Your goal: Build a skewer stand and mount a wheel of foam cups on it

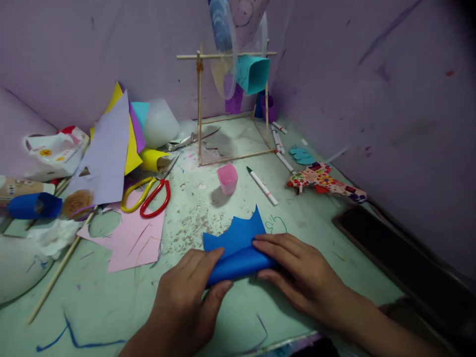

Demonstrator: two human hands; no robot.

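Note:
A sheet of blue paper [238,238] lies near the front of the table, its near side rolled over into a tube and its far edge cut in a jagged, scalloped line. My left hand [189,292] grips the left end of the roll between thumb and fingers. At the right end, my right hand [297,272] holds the roll, fingers on top and thumb below. Beyond the paper stand a small pink cup [227,179] and a white marker [262,186] with a dark green cap.
Scissors [155,198] with yellow and red handles lie on cut pink paper [139,240] at left. A stick frame [200,109] with hanging cups stands at the back. A floral glue gun [327,182] and a dark tray [390,258] are on the right.

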